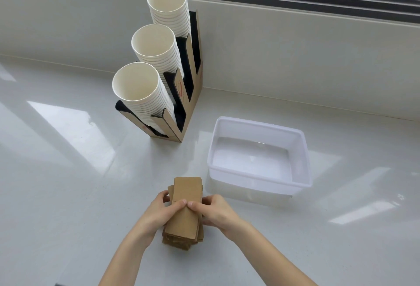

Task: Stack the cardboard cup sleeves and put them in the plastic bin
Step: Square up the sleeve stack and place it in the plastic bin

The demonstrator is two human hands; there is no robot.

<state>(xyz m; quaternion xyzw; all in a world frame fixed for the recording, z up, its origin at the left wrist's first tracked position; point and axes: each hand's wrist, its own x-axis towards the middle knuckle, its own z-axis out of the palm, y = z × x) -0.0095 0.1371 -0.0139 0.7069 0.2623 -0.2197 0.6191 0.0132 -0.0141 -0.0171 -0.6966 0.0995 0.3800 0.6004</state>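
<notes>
A stack of flat brown cardboard cup sleeves (186, 191) lies on the white counter in front of me, its edges slightly uneven. My left hand (161, 211) grips the stack's left side with the thumb on top. On the right side my right hand (214, 211) does the same, and the two thumbs almost meet over the top sleeve. The translucent white plastic bin (259, 189) stands to the right and a little farther away, with nothing inside it.
A cardboard holder (193, 94) with three tall stacks of white paper cups (141, 90) stands at the back left of the bin. Behind it rises a low wall (295, 58) under a window. Glossy counter (68, 172) spreads left and right.
</notes>
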